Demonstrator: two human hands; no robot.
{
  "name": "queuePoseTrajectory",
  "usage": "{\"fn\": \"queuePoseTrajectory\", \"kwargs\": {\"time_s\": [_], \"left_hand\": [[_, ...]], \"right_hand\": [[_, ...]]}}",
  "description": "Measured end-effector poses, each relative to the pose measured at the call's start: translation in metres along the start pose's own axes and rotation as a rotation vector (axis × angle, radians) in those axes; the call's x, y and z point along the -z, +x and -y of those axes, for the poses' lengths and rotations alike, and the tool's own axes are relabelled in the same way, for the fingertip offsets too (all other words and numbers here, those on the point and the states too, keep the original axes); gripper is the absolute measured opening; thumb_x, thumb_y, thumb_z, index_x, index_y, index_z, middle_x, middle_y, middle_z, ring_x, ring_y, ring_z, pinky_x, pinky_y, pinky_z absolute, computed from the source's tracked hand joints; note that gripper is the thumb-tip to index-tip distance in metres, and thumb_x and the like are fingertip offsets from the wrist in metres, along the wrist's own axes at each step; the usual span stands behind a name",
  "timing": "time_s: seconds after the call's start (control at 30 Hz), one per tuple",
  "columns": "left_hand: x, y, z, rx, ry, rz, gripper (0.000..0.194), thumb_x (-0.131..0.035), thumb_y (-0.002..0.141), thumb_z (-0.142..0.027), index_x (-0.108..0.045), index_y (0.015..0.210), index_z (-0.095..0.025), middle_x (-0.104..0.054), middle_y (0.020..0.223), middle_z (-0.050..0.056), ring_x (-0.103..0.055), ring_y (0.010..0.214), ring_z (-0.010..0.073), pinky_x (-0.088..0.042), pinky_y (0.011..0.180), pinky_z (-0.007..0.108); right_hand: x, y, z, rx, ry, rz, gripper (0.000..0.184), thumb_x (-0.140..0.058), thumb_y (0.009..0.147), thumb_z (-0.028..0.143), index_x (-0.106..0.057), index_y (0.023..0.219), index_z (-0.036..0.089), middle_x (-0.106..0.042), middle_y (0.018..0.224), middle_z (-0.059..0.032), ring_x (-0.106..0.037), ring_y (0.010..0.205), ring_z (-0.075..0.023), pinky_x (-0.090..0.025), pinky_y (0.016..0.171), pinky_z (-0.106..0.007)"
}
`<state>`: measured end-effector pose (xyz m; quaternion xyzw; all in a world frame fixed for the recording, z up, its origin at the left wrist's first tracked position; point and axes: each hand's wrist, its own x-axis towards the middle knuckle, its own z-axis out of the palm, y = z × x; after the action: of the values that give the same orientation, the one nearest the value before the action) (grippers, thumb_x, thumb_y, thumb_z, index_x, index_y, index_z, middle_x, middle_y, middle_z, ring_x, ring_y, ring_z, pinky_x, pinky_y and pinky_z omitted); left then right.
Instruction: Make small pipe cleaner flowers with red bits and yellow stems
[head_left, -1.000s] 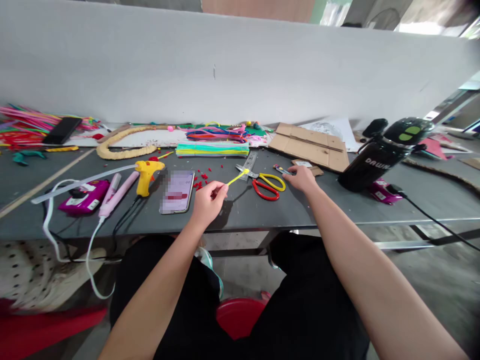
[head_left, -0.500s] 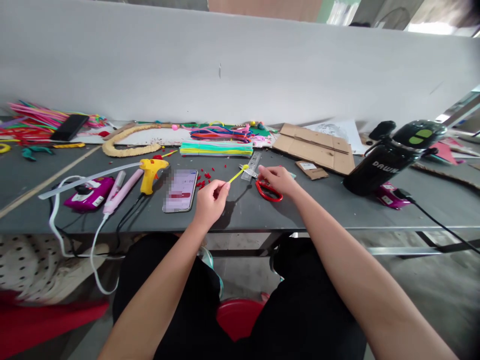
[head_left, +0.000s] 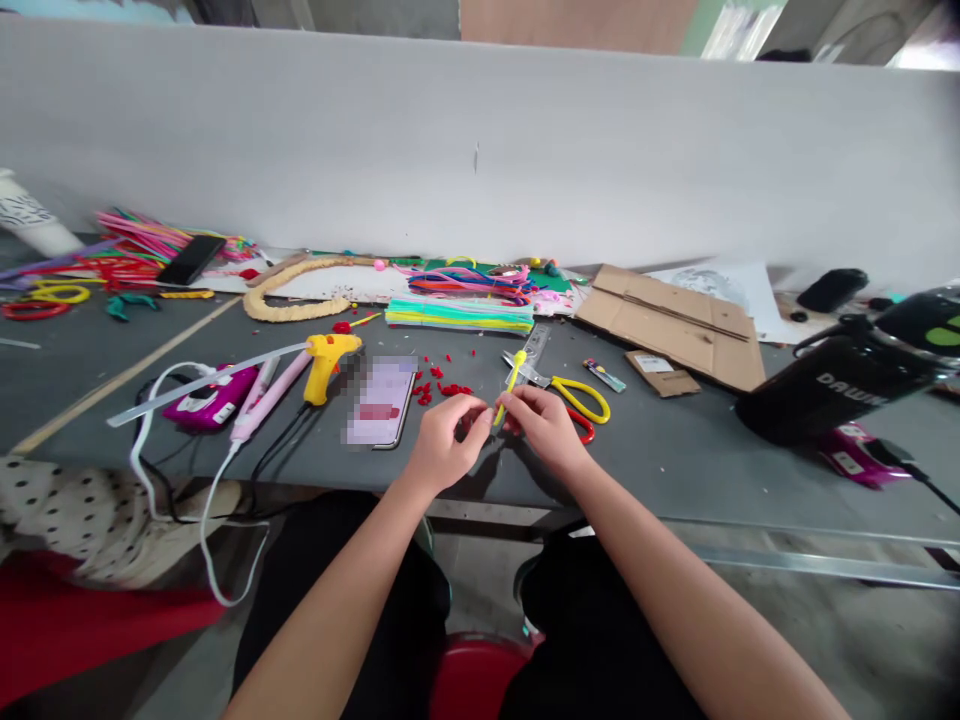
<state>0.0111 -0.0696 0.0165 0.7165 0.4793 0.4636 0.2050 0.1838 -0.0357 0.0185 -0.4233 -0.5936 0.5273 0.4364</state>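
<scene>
1. Nearest, a red seat (head_left: 480,672) is seen between black-trousered legs (head_left: 289,560).
2. Over the front of the dark grey table (head_left: 667,460), the bare left hand (head_left: 448,442) is held with its grip nearly closed, thumb and fingers curled together; whether anything is held by it cannot be told.
3. Just beside it, the bare right hand (head_left: 546,428) is seen with its grip closed, thumb and fingertips pinched on a thin, fuzzy yellow stem (head_left: 514,374).
4. The stem is held aslant above the table, its lower end between the two hands, its rounded tip pointed away.
5. The metal scissors with red and yellow handles (head_left: 556,383) are partly covered by the right hand.
6. To the left, a pale-screened phone (head_left: 384,405) and small red scraps (head_left: 450,389) are laid out.
7. Farther back, a bundle of turquoise and yellow fuzzy stems (head_left: 459,315) is placed, backed by a white panel (head_left: 480,210).
</scene>
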Motion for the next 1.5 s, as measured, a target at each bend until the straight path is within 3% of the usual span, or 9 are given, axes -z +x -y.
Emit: {"fn": "queuePoseTrajectory", "kwargs": {"time_s": [0.13, 0.4, 0.53, 0.7, 0.97, 1.17, 1.3, 1.4, 1.5], "left_hand": [[0.001, 0.001, 0.003, 0.122, -0.057, -0.134, 0.019, -0.055, 0.097, -0.034, -0.066, 0.096, -0.019, -0.070, 0.089, 0.003, -0.062, 0.076, 0.0148, -0.047, 0.070, 0.027], [0.003, 0.001, 0.008, 0.068, -0.087, -0.137, 0.018, -0.058, 0.096, -0.030, -0.064, 0.082, -0.019, -0.063, 0.083, 0.003, -0.058, 0.077, 0.0144, -0.045, 0.071, 0.028], [0.005, 0.003, 0.008, 0.082, -0.139, -0.155, 0.017, -0.059, 0.095, -0.029, -0.063, 0.081, -0.019, -0.063, 0.085, 0.004, -0.059, 0.079, 0.0150, -0.047, 0.072, 0.029], [0.006, 0.005, 0.010, 0.145, -0.187, -0.044, 0.016, -0.057, 0.096, -0.033, -0.066, 0.089, -0.023, -0.067, 0.090, 0.005, -0.062, 0.084, 0.0182, -0.051, 0.078, 0.033], [0.005, 0.005, 0.008, 0.187, -0.177, -0.107, 0.019, -0.058, 0.095, -0.034, -0.066, 0.084, -0.022, -0.067, 0.086, 0.004, -0.062, 0.080, 0.0171, -0.050, 0.075, 0.031], [0.004, -0.001, -0.006, 0.176, -0.143, -0.131, 0.019, -0.055, 0.097, -0.032, -0.069, 0.089, -0.021, -0.069, 0.090, 0.005, -0.064, 0.083, 0.0172, -0.049, 0.072, 0.030], [0.036, -0.006, 0.000, 0.175, 0.049, -0.232, 0.018, -0.055, 0.097, -0.030, -0.070, 0.096, -0.022, -0.071, 0.094, 0.005, -0.064, 0.085, 0.0177, -0.049, 0.075, 0.030], [0.087, -0.008, 0.028, 0.272, 0.398, -0.562, 0.023, -0.057, 0.092, -0.033, -0.067, 0.109, -0.020, -0.068, 0.110, 0.009, -0.063, 0.095, 0.0226, -0.050, 0.090, 0.038], [0.135, -0.006, 0.063, 0.479, 0.608, -0.615, 0.037, -0.063, 0.085, -0.037, -0.064, 0.114, -0.015, -0.064, 0.120, 0.018, -0.060, 0.114, 0.0327, -0.047, 0.101, 0.046]], "right_hand": [[-0.003, -0.004, 0.004, 0.074, -0.123, 0.085, 0.034, -0.055, 0.095, 0.048, -0.059, 0.079, 0.019, -0.056, 0.064, 0.0016, -0.053, 0.062, -0.0130, -0.042, 0.062, -0.027], [-0.028, 0.000, -0.003, 0.276, -0.300, 0.208, 0.021, -0.048, 0.097, 0.029, -0.059, 0.083, 0.018, -0.059, 0.076, -0.0003, -0.050, 0.070, -0.0135, -0.041, 0.069, -0.026], [-0.031, -0.001, -0.004, 0.218, -0.306, 0.165, 0.020, -0.051, 0.095, 0.029, -0.063, 0.082, 0.018, -0.062, 0.076, -0.0009, -0.052, 0.071, -0.0153, -0.042, 0.069, -0.027], [-0.032, -0.005, 0.000, 0.158, -0.326, 0.134, 0.020, -0.051, 0.094, 0.028, -0.067, 0.084, 0.020, -0.066, 0.080, -0.0021, -0.056, 0.074, -0.0172, -0.045, 0.072, -0.029], [-0.034, -0.007, -0.001, 0.109, -0.350, 0.109, 0.016, -0.058, 0.090, 0.030, -0.069, 0.085, 0.020, -0.063, 0.074, -0.0009, -0.051, 0.065, -0.0145, -0.041, 0.062, -0.027], [-0.027, -0.011, -0.002, 0.062, -0.197, 0.066, 0.021, -0.059, 0.093, 0.040, -0.066, 0.088, 0.021, -0.066, 0.081, -0.0027, -0.056, 0.070, -0.0165, -0.045, 0.067, -0.029], [-0.023, -0.014, -0.004, 0.046, -0.199, 0.061, 0.027, -0.059, 0.093, 0.047, -0.063, 0.085, 0.021, -0.060, 0.075, -0.0017, -0.053, 0.068, -0.0167, -0.044, 0.065, -0.029], [-0.022, -0.015, -0.007, 0.034, -0.202, 0.055, 0.029, -0.058, 0.093, 0.049, -0.062, 0.085, 0.022, -0.060, 0.075, -0.0018, -0.054, 0.068, -0.0169, -0.044, 0.065, -0.030], [-0.024, -0.013, -0.008, 0.023, -0.190, 0.028, 0.030, -0.059, 0.092, 0.050, -0.062, 0.084, 0.021, -0.060, 0.074, -0.0015, -0.055, 0.067, -0.0164, -0.044, 0.064, -0.030]]}}
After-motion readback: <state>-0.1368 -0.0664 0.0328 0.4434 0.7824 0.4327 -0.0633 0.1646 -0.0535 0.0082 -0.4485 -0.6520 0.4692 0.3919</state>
